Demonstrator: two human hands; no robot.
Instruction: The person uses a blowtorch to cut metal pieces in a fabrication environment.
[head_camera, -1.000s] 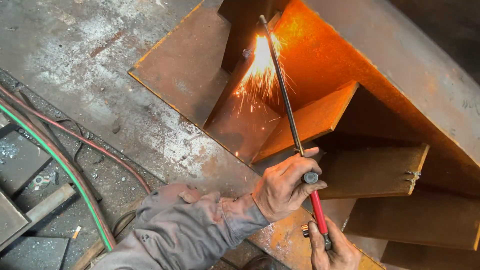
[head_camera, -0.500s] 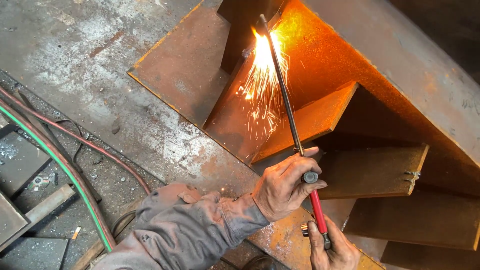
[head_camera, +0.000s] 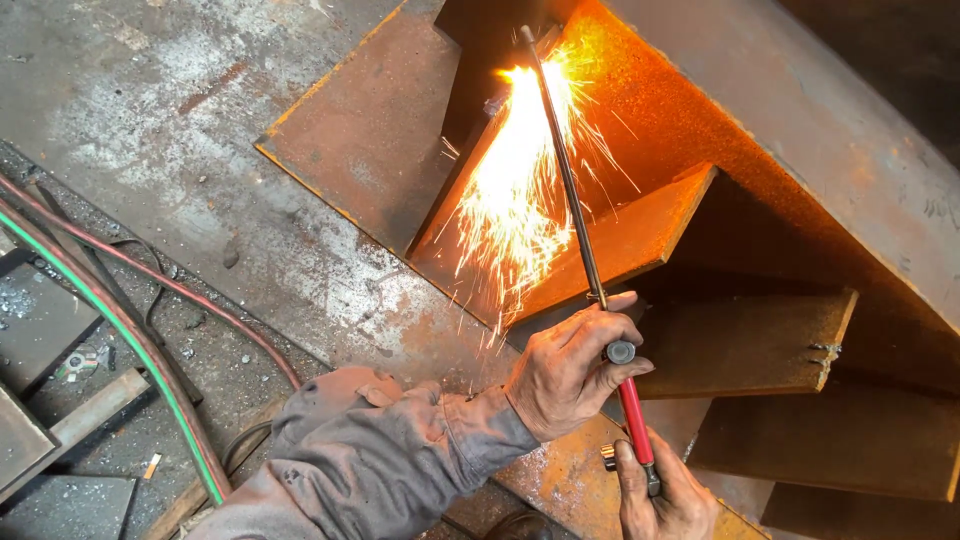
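Note:
A long cutting torch (head_camera: 575, 220) runs from the bottom right up to a rusty steel structure (head_camera: 720, 130). Its tip throws a bright shower of sparks (head_camera: 515, 190) down a rusted plate. My left hand (head_camera: 565, 370), in a dirty grey sleeve, grips the torch tube near a round valve knob. Below it my right hand (head_camera: 665, 495) holds the torch's red handle (head_camera: 634, 420) at the frame's bottom edge.
Rusty stiffener plates (head_camera: 740, 340) stick out of the structure at the right. A flat rusty plate (head_camera: 370, 130) lies at top centre. A green hose (head_camera: 120, 350) and red hoses (head_camera: 160, 285) cross the grey floor at the left, beside scrap metal pieces (head_camera: 60, 430).
The spark shower has grown much larger and brighter, spreading further down the plate. Both hands and the torch have stayed nearly still.

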